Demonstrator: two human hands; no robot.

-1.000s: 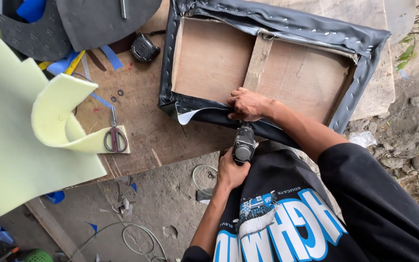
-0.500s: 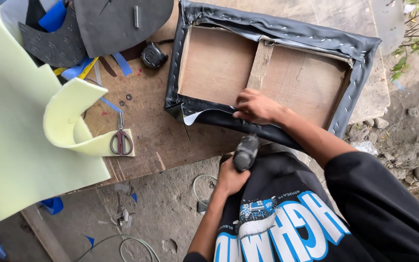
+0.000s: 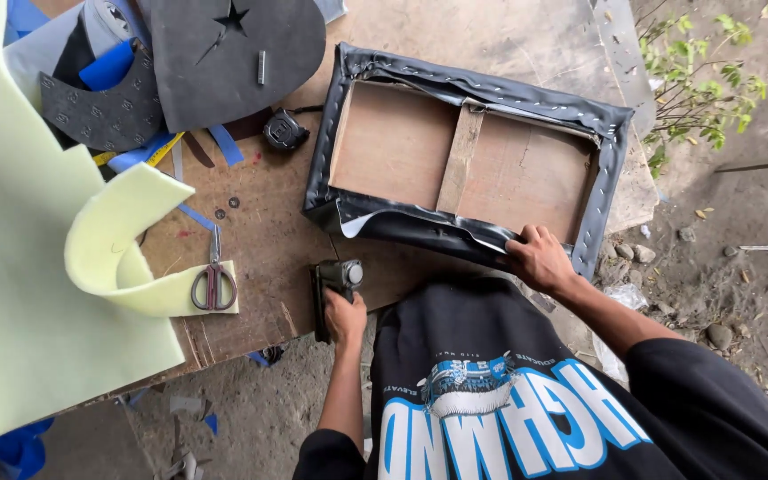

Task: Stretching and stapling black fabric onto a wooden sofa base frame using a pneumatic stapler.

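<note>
- Head view, looking straight down at a scuffed wooden workbench (image 3: 251, 222) with a seat panel (image 3: 464, 164) lying face-down on it: wooden frame with black vinyl wrapped over the edges and a row of staples along the far rim.
- Left hand (image 3: 345, 317) is wrapped around a dark staple gun (image 3: 332, 289), closed grip, sitting at the bench edge at about 7 o'clock from the panel. The nose isn't on the vinyl right now; it's well apart from the loose bit.
- Right hand (image 3: 540, 258) is pressed flat-ish on the near rim of the panel at roughly 5 o'clock, fingers curled over the vinyl and pinning it down. Not holding anything separate, just clamping the cover.
- The near edge looks unfinished to me: the loose vinyl flap (image 3: 375, 218) is curling up at the 7 o'clock corner, pale underside showing.
- If I were doing this bit: pull the vinyl snug over the rail before firing, keep the pinning fingers clear of the gun's nose, work from the middle toward the corners, and fold that corner neatly last so it doesn't bunch.
- Other stuff around: red-handled scissors (image 3: 213, 283) on a curl of pale green foam (image 3: 122, 240) at 9 o'clock, tape measure (image 3: 284, 132) just past the panel's far-left corner, dark cut-out pieces (image 3: 224, 62) at 11 o'clock.
</note>
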